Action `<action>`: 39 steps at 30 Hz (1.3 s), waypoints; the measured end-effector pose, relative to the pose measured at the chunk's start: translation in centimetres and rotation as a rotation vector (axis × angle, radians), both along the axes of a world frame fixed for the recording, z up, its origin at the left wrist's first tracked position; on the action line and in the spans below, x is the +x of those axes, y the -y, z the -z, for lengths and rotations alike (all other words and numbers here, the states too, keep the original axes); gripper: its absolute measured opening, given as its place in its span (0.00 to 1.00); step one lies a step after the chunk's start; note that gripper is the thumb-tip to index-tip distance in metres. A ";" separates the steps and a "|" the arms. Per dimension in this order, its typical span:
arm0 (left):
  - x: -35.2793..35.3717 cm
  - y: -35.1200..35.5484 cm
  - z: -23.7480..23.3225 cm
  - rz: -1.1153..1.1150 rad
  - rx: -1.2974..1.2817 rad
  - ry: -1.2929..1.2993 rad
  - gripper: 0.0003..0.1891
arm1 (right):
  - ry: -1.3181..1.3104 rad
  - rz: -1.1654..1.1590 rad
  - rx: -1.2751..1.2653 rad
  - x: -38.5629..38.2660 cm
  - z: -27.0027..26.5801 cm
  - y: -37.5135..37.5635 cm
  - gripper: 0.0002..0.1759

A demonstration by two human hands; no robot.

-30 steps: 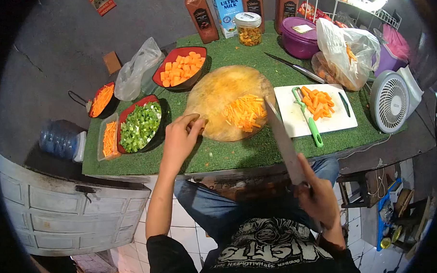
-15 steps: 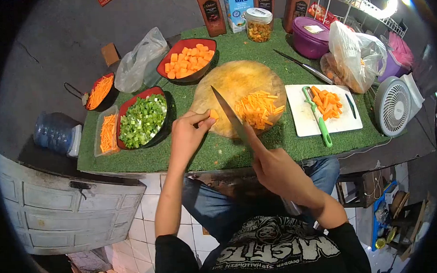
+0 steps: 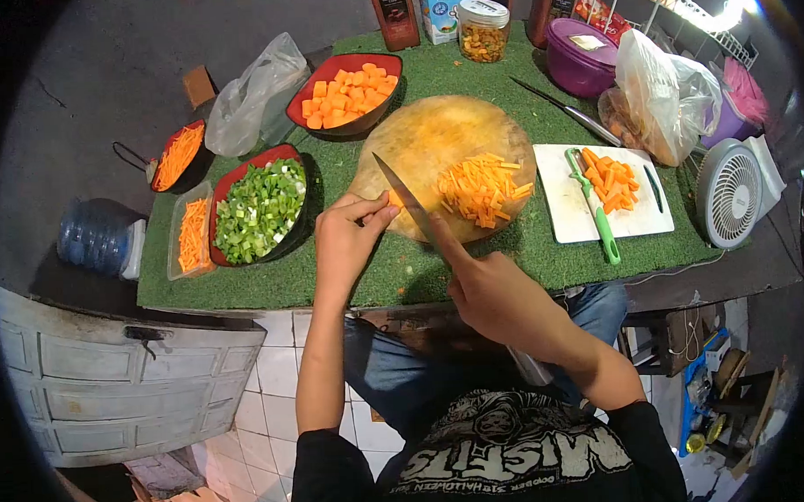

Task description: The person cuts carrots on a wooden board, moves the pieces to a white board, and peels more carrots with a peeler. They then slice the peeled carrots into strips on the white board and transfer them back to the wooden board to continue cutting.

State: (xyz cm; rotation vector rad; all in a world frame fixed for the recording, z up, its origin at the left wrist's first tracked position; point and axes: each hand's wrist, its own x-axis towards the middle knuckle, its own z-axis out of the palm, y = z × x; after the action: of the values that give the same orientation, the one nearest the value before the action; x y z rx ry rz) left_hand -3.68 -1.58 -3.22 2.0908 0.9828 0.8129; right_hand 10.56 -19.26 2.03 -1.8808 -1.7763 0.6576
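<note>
My left hand (image 3: 355, 235) pinches a small piece of carrot (image 3: 396, 201) at the left front edge of the round wooden cutting board (image 3: 442, 126). In my right hand (image 3: 501, 296) is a kitchen knife (image 3: 409, 198), its index finger stretched along the blade. The blade slants across the board, its edge close to the pinched carrot; whether it touches cannot be made out. A pile of carrot sticks (image 3: 484, 191) lies on the board just right of the blade.
Bowls of carrot chunks (image 3: 348, 93), chopped green onion (image 3: 261, 207) and shredded carrot (image 3: 179, 157) stand at the left. On the right, a white cutting board (image 3: 565, 223) bears a green peeler (image 3: 600, 217) and carrot pieces. Behind lie another knife (image 3: 565, 111) and a purple tub (image 3: 581, 59).
The knife has shifted left, closer to the carrot in my left hand. The whole view has tilted slightly, so the table sits a little higher in the picture.
</note>
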 end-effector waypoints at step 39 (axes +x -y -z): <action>-0.3 -0.4 0.1 0.034 0.035 -0.014 0.12 | 0.061 0.045 -0.028 -1.2 -1.2 -0.8 0.43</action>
State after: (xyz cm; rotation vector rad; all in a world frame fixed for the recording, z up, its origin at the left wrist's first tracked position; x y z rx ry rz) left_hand -3.95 -1.19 -3.28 2.1402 0.9443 0.8042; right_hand 9.32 -18.45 3.20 -1.9732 -1.7653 0.6172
